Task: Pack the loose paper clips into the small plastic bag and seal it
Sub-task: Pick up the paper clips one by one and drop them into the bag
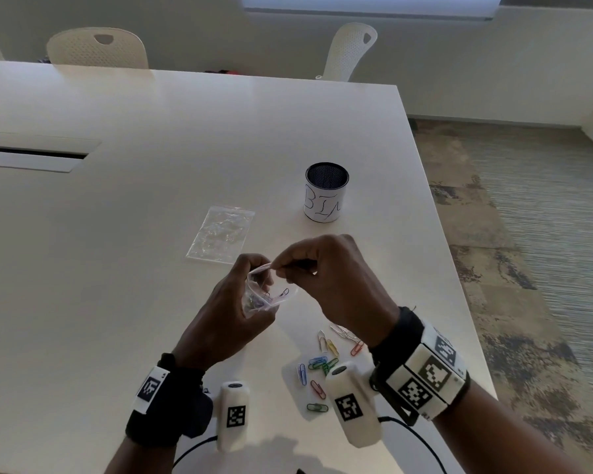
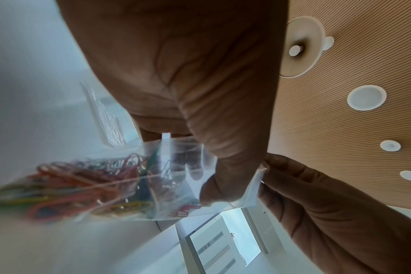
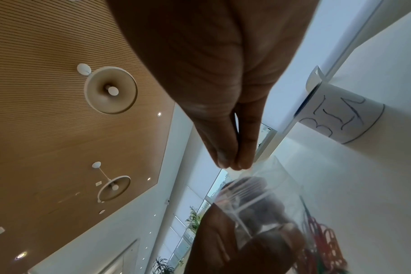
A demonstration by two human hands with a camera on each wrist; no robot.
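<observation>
My left hand grips a small clear plastic bag above the table, with coloured paper clips inside it. My right hand pinches the bag's top edge between thumb and fingertips. In the left wrist view the left thumb lies over the bag's mouth, and the right hand holds its corner. Several loose paper clips in mixed colours lie on the white table below my right wrist.
A second flat clear bag lies on the table beyond my hands. A black mesh cup with a paper label reading BIN stands behind on the right. The table's right edge runs close by. Two chairs stand at the far side.
</observation>
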